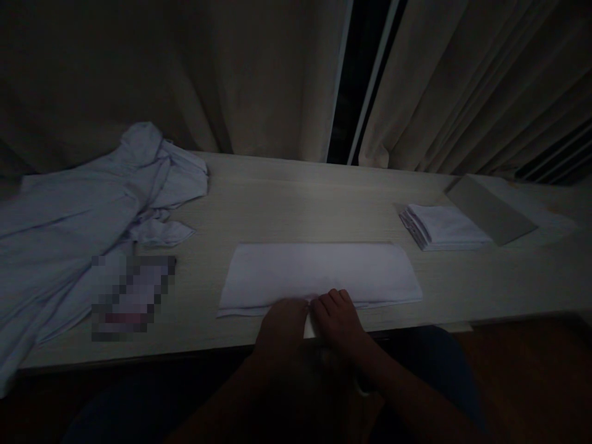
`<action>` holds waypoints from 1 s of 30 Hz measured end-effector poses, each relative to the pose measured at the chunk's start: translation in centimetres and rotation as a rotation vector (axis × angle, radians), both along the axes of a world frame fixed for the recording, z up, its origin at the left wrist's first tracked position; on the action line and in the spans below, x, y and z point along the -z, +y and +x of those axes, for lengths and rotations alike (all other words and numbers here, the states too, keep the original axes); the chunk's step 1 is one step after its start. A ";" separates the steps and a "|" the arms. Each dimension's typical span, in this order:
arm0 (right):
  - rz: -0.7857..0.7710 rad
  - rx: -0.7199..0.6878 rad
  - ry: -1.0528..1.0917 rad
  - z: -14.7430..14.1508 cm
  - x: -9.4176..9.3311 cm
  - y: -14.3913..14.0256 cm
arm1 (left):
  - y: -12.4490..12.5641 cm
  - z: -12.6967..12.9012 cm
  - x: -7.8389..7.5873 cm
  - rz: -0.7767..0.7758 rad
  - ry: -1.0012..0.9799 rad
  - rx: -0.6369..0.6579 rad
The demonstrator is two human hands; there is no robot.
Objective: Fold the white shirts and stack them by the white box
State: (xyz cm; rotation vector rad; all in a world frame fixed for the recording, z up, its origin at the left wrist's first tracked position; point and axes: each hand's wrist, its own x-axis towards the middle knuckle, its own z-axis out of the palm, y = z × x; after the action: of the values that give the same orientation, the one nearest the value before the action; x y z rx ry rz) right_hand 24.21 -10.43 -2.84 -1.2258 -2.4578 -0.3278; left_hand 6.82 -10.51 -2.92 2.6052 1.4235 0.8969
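White cloth (pixel 319 274) folded into long flat strip; my L hand (pixel 283 320) & R hand (pixel 337 317) pinching its near edge, mid-table (pixel 287 197).

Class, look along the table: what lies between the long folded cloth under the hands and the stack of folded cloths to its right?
In the head view, only bare table lies between the long folded cloth and the stack of folded cloths.

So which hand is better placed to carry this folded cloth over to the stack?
Probably the right hand: it rests on the folded cloth, and the stack lies on its side. The left hand would cross over.
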 end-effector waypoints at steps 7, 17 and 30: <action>0.025 0.048 -0.044 -0.4 0.1 -0.2 | -0.1 0.1 -0.1 -0.013 0.023 -0.019; 0.049 0.093 -0.004 -0.5 0.9 -0.8 | 0.1 -0.1 0.8 0.044 0.046 0.003; -0.065 0.182 0.230 3.5 -1.0 -1.7 | 0.5 1.0 -1.2 0.078 0.086 -0.018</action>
State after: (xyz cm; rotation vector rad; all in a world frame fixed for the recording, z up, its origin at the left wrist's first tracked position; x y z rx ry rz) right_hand 27.71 -12.10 -1.88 -1.4330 -2.1830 -0.1455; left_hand 7.86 -9.99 -1.74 2.7229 1.4629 0.8694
